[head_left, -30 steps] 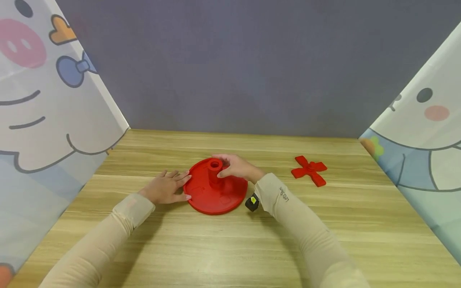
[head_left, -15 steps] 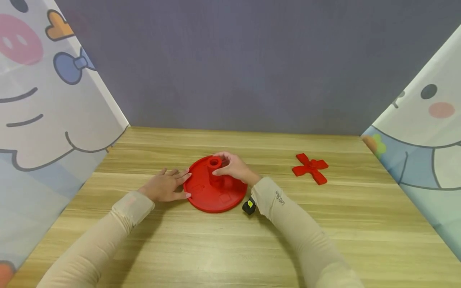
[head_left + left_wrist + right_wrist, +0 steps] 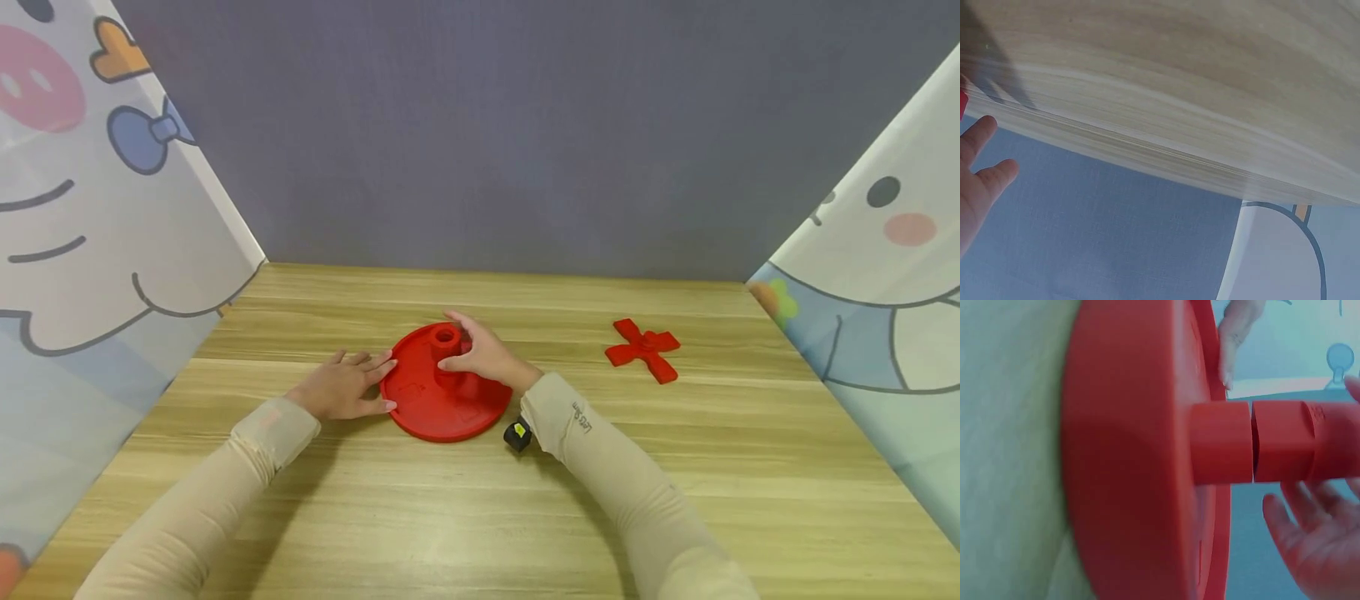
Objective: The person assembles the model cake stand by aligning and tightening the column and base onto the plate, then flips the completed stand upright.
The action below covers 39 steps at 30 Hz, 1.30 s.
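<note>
In the head view a round red disc [image 3: 420, 417] with a raised rim lies on the wooden table, an upright hollow tube [image 3: 442, 348] at its centre. My left hand [image 3: 337, 388] rests at the disc's left edge, fingers spread and fingertips on the rim. Around the tube is my right hand [image 3: 486, 358], its thumb at the near side and index finger stretched out behind. The right wrist view shows a seam between the lower post [image 3: 1219, 444] and the upper collar [image 3: 1285, 440]. There the fingers [image 3: 1300, 525] stand spread and loose beside the collar.
A red four-armed cross [image 3: 643, 350] with a small central knob lies on the table's [image 3: 465, 533] right side. A black wrist device [image 3: 517, 434] hangs below the right cuff. A grey back wall [image 3: 480, 133] and printed cartoon panels enclose the table.
My right hand's fingers have loosened round the tube, the index finger straightening away from it. My left hand stays on the rim. The view has shifted slightly.
</note>
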Each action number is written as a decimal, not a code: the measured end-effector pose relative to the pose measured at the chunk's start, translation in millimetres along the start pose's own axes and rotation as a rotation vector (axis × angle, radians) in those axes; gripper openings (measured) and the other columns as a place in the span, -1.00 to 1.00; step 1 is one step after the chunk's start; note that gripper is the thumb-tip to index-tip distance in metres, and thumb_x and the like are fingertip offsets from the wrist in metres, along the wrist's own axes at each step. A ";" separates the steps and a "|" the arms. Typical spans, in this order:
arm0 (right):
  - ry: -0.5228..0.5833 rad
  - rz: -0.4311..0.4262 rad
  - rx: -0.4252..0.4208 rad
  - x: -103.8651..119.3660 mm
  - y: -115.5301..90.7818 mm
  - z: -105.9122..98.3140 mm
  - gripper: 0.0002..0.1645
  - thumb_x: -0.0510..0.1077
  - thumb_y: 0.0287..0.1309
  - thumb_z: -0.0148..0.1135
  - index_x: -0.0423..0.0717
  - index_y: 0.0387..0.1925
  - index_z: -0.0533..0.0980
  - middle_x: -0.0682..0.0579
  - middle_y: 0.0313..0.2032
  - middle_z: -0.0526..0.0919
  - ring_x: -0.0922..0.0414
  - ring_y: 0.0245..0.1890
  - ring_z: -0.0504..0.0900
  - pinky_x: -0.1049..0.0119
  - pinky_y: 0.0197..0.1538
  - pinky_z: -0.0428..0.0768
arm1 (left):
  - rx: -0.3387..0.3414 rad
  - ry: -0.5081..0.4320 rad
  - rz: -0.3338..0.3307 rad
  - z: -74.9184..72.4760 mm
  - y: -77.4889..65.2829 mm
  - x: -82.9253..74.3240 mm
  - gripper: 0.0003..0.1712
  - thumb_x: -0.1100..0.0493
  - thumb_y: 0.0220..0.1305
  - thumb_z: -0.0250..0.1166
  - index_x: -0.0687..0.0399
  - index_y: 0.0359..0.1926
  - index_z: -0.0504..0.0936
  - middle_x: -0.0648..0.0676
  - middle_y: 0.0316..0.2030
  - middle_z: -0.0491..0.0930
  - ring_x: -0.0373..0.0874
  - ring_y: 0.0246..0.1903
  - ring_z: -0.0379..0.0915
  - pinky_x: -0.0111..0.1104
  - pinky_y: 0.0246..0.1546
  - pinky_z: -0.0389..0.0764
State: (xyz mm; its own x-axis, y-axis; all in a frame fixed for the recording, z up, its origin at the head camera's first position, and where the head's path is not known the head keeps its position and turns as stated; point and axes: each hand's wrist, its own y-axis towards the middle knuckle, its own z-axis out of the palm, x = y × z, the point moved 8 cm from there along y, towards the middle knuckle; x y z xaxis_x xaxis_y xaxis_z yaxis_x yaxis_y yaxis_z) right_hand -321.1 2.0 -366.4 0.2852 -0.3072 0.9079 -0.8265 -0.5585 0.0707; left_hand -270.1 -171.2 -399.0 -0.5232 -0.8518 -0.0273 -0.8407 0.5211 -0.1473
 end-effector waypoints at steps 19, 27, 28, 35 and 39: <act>0.040 0.036 -0.023 -3.7 -0.4 -5.9 -0.38 -0.21 0.11 0.35 -0.23 0.22 0.42 -0.12 -0.05 0.59 0.03 -0.06 0.56 0.28 0.02 0.53 | 0.009 0.002 -0.005 -3.7 -0.5 0.8 -0.09 -0.39 0.28 0.01 0.15 0.41 0.25 0.16 0.40 0.18 0.31 0.28 0.18 0.26 0.24 0.08; 0.068 0.078 -0.103 -8.0 -0.9 -4.7 -0.44 -0.24 0.02 0.41 -0.27 0.07 0.44 -0.11 -0.13 0.59 0.05 -0.18 0.57 0.35 -0.19 0.58 | 0.012 -0.019 0.000 -3.0 -2.0 -2.5 -0.09 -0.39 0.28 0.00 0.17 0.40 0.25 0.18 0.40 0.18 0.32 0.27 0.19 0.26 0.24 0.09; 0.062 0.083 -0.114 -8.3 -0.9 -4.5 -0.45 -0.23 0.02 0.42 -0.26 0.05 0.44 -0.10 -0.15 0.60 0.06 -0.20 0.57 0.35 -0.22 0.59 | 0.011 -0.020 0.001 -3.3 -2.1 -2.9 -0.09 -0.39 0.28 0.00 0.17 0.40 0.25 0.18 0.40 0.19 0.32 0.26 0.19 0.26 0.23 0.10; 0.004 0.048 -0.131 -4.2 -1.8 -3.2 -0.37 -0.18 0.05 0.41 -0.28 0.12 0.37 -0.14 -0.03 0.55 -0.02 -0.05 0.54 0.25 -0.05 0.57 | 0.011 -0.011 0.001 -4.1 -1.9 -3.6 -0.11 -0.36 0.30 0.01 0.18 0.40 0.26 0.18 0.39 0.19 0.32 0.27 0.19 0.26 0.23 0.10; 0.014 -0.021 -0.070 0.2 -3.0 -1.8 -0.25 -0.20 0.19 0.27 -0.30 0.34 0.21 -0.22 0.20 0.42 -0.07 0.18 0.41 0.15 0.19 0.44 | 0.011 -0.003 0.001 -3.6 -1.2 -3.3 -0.10 -0.37 0.29 0.01 0.18 0.40 0.26 0.18 0.39 0.19 0.32 0.27 0.19 0.26 0.23 0.11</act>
State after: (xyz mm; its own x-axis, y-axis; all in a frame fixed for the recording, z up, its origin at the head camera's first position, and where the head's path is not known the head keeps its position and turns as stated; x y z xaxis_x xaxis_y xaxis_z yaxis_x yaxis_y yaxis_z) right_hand -319.5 5.0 -365.7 0.2962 -0.2852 0.9115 -0.8524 -0.5094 0.1176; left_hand -267.8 -168.8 -395.2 -0.5239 -0.8512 -0.0305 -0.8384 0.5217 -0.1581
